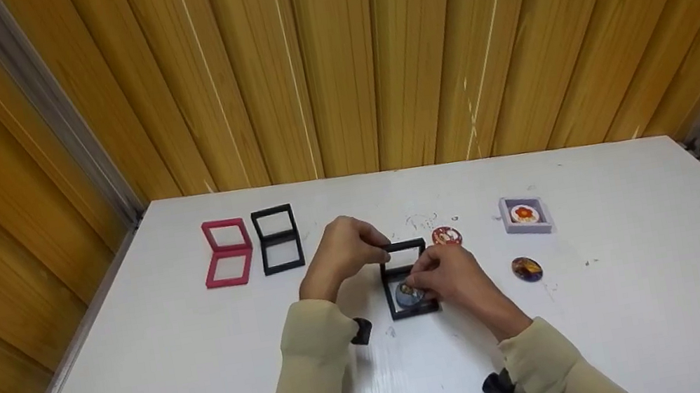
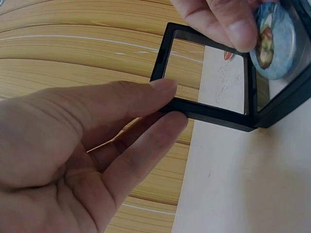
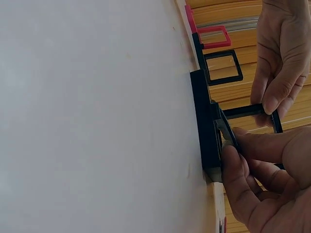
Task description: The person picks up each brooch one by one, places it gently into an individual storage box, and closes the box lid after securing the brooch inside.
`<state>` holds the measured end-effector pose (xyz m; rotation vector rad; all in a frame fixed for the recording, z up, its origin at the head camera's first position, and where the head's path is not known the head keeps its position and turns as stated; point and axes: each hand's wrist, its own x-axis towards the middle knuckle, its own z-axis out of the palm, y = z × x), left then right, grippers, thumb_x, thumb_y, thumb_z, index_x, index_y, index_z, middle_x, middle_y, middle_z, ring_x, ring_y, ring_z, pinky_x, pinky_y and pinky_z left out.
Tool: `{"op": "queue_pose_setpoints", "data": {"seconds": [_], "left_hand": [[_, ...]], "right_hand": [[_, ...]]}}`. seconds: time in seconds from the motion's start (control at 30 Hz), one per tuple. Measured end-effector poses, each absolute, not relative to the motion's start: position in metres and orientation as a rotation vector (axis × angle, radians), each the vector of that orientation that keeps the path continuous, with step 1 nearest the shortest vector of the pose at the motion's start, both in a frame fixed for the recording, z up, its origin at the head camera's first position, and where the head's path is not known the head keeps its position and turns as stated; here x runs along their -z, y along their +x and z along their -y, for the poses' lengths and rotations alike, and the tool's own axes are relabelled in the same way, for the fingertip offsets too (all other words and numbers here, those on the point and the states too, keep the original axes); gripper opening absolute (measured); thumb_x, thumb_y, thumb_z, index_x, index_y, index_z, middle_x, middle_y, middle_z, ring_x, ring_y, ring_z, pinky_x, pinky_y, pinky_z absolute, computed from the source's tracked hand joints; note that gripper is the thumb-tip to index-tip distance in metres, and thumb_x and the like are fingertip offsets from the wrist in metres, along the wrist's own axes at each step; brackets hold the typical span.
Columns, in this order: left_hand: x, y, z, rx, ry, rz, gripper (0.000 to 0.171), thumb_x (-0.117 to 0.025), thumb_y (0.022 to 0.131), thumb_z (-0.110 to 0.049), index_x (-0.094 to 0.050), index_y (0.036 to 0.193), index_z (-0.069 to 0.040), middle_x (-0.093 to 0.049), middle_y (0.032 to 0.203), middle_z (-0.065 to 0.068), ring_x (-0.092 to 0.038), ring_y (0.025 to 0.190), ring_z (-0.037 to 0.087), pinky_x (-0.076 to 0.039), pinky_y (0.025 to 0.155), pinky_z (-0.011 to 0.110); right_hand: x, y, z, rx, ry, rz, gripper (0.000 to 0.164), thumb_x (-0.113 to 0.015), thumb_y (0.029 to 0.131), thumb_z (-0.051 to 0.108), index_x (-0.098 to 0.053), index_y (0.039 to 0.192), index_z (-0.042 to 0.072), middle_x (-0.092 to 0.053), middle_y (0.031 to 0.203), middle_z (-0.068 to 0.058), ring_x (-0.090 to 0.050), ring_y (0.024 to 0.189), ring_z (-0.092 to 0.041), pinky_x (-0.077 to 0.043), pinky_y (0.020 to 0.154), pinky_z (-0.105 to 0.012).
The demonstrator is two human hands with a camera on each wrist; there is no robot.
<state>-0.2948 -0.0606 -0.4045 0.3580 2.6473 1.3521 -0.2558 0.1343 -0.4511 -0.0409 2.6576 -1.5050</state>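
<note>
Yellow panelled wall [image 1: 336, 71]: stands behind the work, cut off at the top of the head view.
White table [image 1: 172, 368]: carries the frames, the box and the loose discs.
Left hand [image 1: 348, 250]: pinches the raised leaf of the held black frame [image 1: 415, 312] between thumb and fingers.
Right hand [image 1: 452, 275]: near the left one, pinching the blue disc [image 1: 408, 295] at its edge; its underside fingers are partly hidden in the head view.
Held black frame: unfolded, the lower leaf lying towards the person; its right edge is covered by the right hand, and the left wrist view cuts the lower leaf off.
Other frames: the second black frame [image 1: 279, 238] and the pink frame [image 1: 232, 250] stand open at the left with no disc showing, so these look unfilled.
Lavender box [image 1: 529, 230]: at the right, with the flower disc [image 1: 525, 214] inside; that pairing looks done.
Blue disc: over the lower leaf, tilted in the left wrist view, so its placing seems under way, not finished; whether it touches the window cannot be told.
Loose discs: the red disc [image 1: 446, 235], just beyond the right hand and partly covered by it, and the dark disc [image 1: 527, 269], nearer the person than the box, seem left to place.
Printed pictures: too small to read clearly.
</note>
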Motion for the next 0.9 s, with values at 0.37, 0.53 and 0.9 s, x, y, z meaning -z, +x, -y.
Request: {"op": "queue_pose_setpoints", "data": {"seconds": [0.37,0.53,0.9], "left_hand": [[0.4034,-0.2948,0.0626,-1.361,0.367,-2.631,0.014,-0.088,0.084,-0.001,-0.085,0.096,-0.007,-0.078,0.087,-0.001,-0.070,0.085,0.014,-0.057,0.086,0.036],[0.4039,-0.2951,0.0621,-1.353,0.361,-2.633,0.015,-0.089,0.084,-0.001,-0.085,0.097,-0.008,-0.078,0.088,-0.002,-0.070,0.087,0.014,-0.057,0.087,0.037],[0.4047,-0.2954,0.0619,-1.348,0.362,-2.633,0.015,-0.088,0.084,-0.001,-0.085,0.097,-0.009,-0.078,0.089,-0.003,-0.071,0.090,0.015,-0.057,0.090,0.039]], "right_hand": [[0.4500,-0.2539,-0.1345,1.497,-0.077,-2.686,0.007,-0.080,0.090,-0.003,-0.074,0.090,0.000,-0.072,0.082,-0.006,-0.067,0.068,-0.016,-0.056,0.061,-0.027],[0.4491,-0.2531,-0.1354,1.471,-0.087,-2.711,0.009,-0.081,0.088,-0.004,-0.073,0.090,0.000,-0.072,0.082,-0.006,-0.067,0.071,-0.017,-0.055,0.064,-0.028],[0.4480,-0.2520,-0.1366,1.452,-0.108,-2.731,0.012,-0.083,0.086,-0.004,-0.072,0.090,0.001,-0.071,0.082,-0.006,-0.068,0.072,-0.017,-0.055,0.065,-0.030]]}}
